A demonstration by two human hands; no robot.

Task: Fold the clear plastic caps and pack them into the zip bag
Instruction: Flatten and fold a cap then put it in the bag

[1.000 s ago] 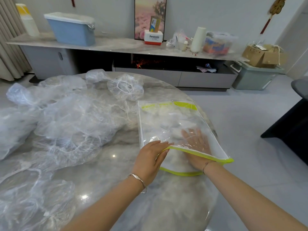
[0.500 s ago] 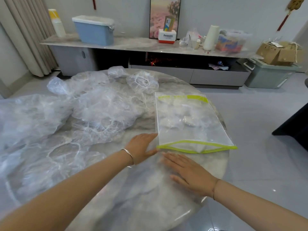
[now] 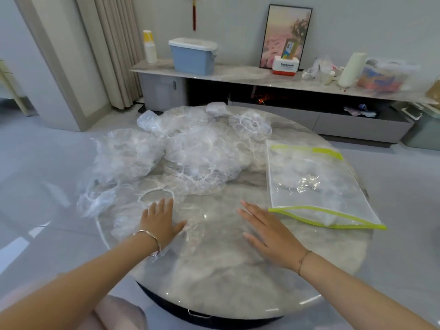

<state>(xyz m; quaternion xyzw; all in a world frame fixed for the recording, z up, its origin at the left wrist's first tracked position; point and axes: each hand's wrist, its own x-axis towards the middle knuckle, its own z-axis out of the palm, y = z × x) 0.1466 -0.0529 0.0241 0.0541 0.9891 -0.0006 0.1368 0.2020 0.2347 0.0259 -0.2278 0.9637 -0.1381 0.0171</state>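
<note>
Two hands, both ours, lie palm down with the fingers straight and spread, gripping nothing. The left hand rests on what looks like a flattened cap, well to the left of the zip bag. The right hand presses the bare table just left of the bag's green-edged mouth. The bag lies flat with that mouth turned toward us and gaping a little, and some crumpled clear plastic shows inside, so we judge that packing has begun. Left of the bag and beyond our left hand sprawls the heap of caps, loose and puffed up, with one more cap lying apart past the bag's far left corner. We expect this film to weigh almost nothing, to be limp and slippery on the polished stone, and to trap air and spring open once let go. So we would take each cap by its elastic rim, the only part with any body. Then we would press the air out with a flat palm and fold it while it is pinned down.
</note>
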